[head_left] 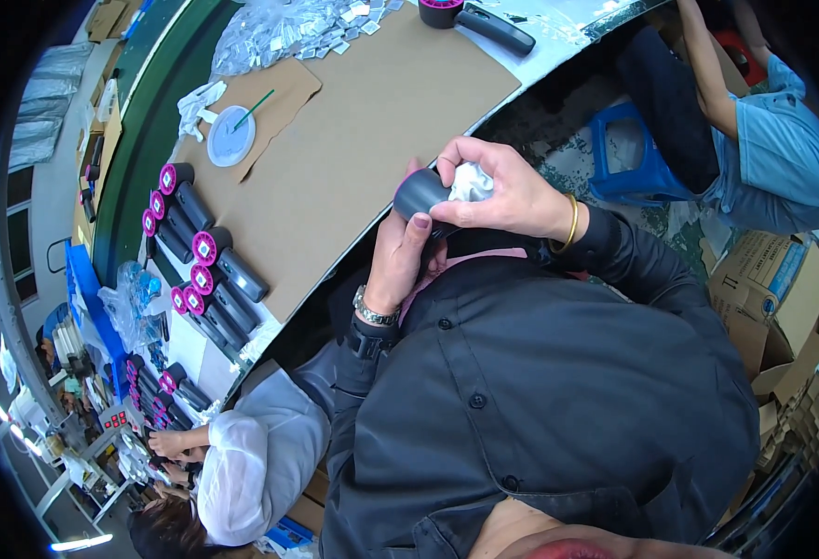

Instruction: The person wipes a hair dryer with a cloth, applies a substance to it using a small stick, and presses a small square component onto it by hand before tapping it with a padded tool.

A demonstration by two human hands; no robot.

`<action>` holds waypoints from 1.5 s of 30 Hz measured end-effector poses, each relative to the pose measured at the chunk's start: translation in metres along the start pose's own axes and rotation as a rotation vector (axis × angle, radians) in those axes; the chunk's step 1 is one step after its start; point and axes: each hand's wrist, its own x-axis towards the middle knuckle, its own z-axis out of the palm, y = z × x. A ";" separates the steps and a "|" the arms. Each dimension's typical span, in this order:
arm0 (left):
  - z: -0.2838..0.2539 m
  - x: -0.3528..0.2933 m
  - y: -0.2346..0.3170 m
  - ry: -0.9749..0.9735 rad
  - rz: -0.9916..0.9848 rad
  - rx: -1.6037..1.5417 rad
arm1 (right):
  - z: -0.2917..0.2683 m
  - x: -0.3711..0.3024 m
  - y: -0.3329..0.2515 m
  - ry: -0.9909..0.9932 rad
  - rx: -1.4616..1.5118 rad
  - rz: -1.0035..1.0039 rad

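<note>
Near the table's edge, my left hand (396, 253) is wrapped round a dark grey hair dryer (421, 194), whose barrel shows while its handle is mostly hidden. A thin pink rim shows at the barrel's far side. My right hand (512, 194) grips a crumpled white cloth (471, 184) and holds it against the end of the barrel. Thumb and fingers of that hand also rest on the barrel.
Brown cardboard (363, 112) covers the table. Several dark hair dryers with pink ends (212, 247) lie left, near a white lid (231, 137) with a green stick. Small squares (288, 33) are heaped behind. A blue stool (628, 154) and co-workers flank me.
</note>
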 end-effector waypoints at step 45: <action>-0.004 -0.005 0.000 0.114 0.218 0.094 | 0.010 0.000 -0.003 -0.029 0.036 -0.088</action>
